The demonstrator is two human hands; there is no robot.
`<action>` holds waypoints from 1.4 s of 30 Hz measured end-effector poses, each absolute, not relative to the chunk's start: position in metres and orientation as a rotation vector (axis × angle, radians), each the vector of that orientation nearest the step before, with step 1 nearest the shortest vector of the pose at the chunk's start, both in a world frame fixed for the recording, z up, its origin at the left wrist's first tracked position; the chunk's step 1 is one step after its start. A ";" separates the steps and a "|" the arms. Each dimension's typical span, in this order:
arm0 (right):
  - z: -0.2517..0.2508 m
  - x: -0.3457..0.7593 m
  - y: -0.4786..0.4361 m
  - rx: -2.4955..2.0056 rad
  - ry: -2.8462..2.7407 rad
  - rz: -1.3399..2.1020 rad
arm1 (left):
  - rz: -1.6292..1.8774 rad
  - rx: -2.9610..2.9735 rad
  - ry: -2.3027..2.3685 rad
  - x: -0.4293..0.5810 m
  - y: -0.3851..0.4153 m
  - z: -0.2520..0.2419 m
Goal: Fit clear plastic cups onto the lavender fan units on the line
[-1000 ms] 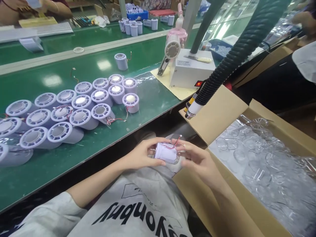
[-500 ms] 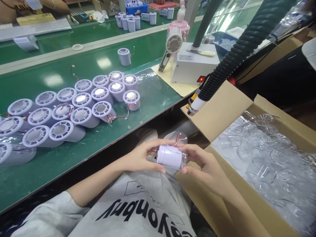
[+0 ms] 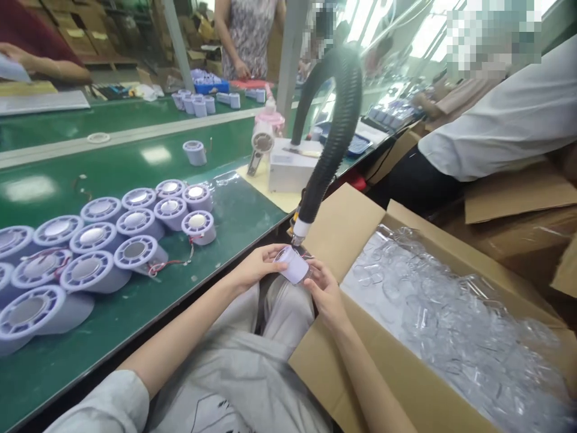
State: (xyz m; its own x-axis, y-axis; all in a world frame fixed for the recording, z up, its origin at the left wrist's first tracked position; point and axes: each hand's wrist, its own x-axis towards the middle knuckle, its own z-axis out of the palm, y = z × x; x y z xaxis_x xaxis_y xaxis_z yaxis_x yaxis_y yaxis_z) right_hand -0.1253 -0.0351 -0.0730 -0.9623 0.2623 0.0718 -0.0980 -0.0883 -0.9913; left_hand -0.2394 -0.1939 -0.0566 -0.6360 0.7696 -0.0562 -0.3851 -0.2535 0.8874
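Observation:
Between my hands, above my lap, is a lilac cylindrical housing (image 3: 294,264) with a clear plastic part at its right end and thin wires by its upper side. My left hand (image 3: 259,264) grips the lilac end, thumb across the front. At the other end, my right hand (image 3: 325,290) pinches the clear part with thumb and fingers. Just above the housing hangs the metal-tipped nozzle (image 3: 301,231) of a black corrugated hose (image 3: 336,132); whether they touch I cannot tell. Several similar lilac housings (image 3: 94,273) stand on the green table (image 3: 189,313) to the left, some trailing red and white wires.
An open cardboard box (image 3: 360,349) full of clear plastic parts (image 3: 442,313) sits on my right. A white machine box (image 3: 288,168) and a lilac handheld fan (image 3: 261,144) stand at the table's far end. A co-worker's white sleeve (image 3: 500,120) is at the upper right.
My view has tilted up and turned right. Both hands have carried the housing forward to the hose nozzle, tilting it.

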 end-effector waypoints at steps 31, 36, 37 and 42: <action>-0.005 -0.069 -0.053 -0.023 -2.411 2.234 | 1.736 1.074 1.480 -0.177 -0.266 -0.033; -0.003 -0.072 -0.058 -0.121 -2.311 2.396 | 1.753 1.126 1.472 -0.175 -0.268 -0.033; -0.004 -0.072 -0.058 -0.137 -2.292 2.421 | 1.757 1.128 1.474 -0.175 -0.268 -0.033; -0.011 -0.073 -0.061 -0.285 -2.206 2.580 | 1.755 1.110 1.489 -0.173 -0.270 -0.033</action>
